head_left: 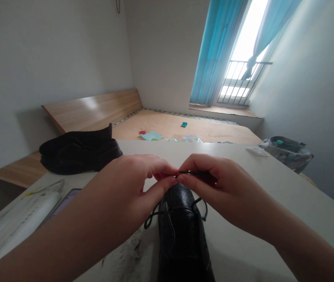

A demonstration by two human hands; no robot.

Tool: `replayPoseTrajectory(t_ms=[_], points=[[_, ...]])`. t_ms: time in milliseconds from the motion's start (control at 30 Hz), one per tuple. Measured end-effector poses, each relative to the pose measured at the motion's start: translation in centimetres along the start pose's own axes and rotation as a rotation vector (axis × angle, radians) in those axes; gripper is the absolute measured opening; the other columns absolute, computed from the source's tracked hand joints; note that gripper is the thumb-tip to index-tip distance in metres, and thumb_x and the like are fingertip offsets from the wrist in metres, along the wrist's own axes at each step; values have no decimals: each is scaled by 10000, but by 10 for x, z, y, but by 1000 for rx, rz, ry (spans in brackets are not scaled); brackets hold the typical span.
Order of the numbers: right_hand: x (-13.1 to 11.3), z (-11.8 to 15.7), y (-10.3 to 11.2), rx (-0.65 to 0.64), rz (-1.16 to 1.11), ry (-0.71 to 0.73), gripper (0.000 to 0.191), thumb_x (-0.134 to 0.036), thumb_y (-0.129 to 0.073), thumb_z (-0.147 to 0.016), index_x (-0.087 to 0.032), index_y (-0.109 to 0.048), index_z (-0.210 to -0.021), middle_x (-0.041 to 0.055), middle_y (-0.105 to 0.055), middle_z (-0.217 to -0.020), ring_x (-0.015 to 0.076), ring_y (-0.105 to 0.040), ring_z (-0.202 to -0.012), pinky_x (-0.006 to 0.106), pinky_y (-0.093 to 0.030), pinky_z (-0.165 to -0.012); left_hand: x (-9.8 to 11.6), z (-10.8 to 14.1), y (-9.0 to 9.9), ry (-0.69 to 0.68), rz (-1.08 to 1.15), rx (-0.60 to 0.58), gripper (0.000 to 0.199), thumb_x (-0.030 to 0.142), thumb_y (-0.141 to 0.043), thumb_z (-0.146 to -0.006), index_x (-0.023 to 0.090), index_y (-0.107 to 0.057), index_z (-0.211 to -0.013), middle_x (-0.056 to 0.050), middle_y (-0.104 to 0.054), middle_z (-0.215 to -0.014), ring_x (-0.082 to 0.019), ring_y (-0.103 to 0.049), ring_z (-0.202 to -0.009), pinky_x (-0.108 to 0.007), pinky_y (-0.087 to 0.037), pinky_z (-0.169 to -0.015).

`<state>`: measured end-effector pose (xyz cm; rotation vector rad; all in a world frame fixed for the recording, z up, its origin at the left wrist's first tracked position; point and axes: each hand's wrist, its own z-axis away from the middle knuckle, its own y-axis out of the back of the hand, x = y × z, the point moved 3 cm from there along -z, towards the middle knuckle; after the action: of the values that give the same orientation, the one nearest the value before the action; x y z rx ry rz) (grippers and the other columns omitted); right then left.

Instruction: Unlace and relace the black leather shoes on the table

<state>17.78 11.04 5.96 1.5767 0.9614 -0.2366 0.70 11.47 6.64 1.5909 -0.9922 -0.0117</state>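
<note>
A black leather shoe (181, 227) stands on the white table, its toe hidden behind my hands. Thin black lace (194, 172) runs through its sides and up to my fingers. My left hand (143, 176) pinches the lace above the shoe, thumb and fingertips pressed together. My right hand (213, 176) meets it fingertip to fingertip and grips the same lace, a length of which lies across its fingers. Loops of lace hang at both sides of the shoe's opening.
Another black shoe (78, 150) lies at the table's back left. A phone (64, 203) and a white packet (22, 223) lie left, partly behind my forearm. A bag (290, 152) is beyond the right edge. Behind the table (243, 196) is a bed board (213, 129) with small items.
</note>
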Motion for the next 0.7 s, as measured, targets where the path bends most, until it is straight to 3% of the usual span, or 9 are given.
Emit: replayPoseTrajectory(t_ms=[100, 200, 333, 500, 700], points=[[2, -3, -2, 42, -42, -29, 277, -355, -607, -890, -207, -513, -676, -64, -484, -561, 89, -403, -523, 231, -283, -450, 0, -2, -5, 10, 15, -62, 161, 261, -572, -888, 270, -724, -835, 80, -719, -751, -115, -638, -665, -241, -429, -600], [7, -5, -7, 17, -192, -77, 317, -407, -545, -915, -214, -439, -687, -63, -416, -600, 100, -375, -556, 239, -301, -477, -4, -4, -9, 66, 102, -81, 148, 216, -588, -852, 278, -714, -898, 89, -729, -776, -108, -658, -694, -217, -448, -602], [14, -7, -14, -27, -393, -123, 225, -320, -422, -964, -210, -498, -784, -50, -441, -671, 113, -407, -620, 257, -361, -570, -11, -8, -8, 136, 199, -36, 106, 273, -612, -856, 262, -712, -889, 70, -747, -799, -116, -682, -726, -196, -465, -580], [21, -13, -21, 21, -464, -140, 122, -277, -588, -852, -180, -663, -851, 2, -639, -753, 134, -540, -693, 276, -409, -618, -13, -11, -1, 151, 144, 42, 174, 364, -611, -870, 256, -747, -864, 47, -755, -773, -133, -676, -683, -224, -477, -580], [20, -12, -26, -30, -565, -201, 175, -316, -650, -821, -164, -700, -749, -10, -622, -656, 111, -504, -612, 257, -382, -573, -14, -9, -1, 142, 93, 69, 185, 390, -612, -860, 275, -757, -854, 51, -743, -731, -134, -659, -631, -229, -461, -536]])
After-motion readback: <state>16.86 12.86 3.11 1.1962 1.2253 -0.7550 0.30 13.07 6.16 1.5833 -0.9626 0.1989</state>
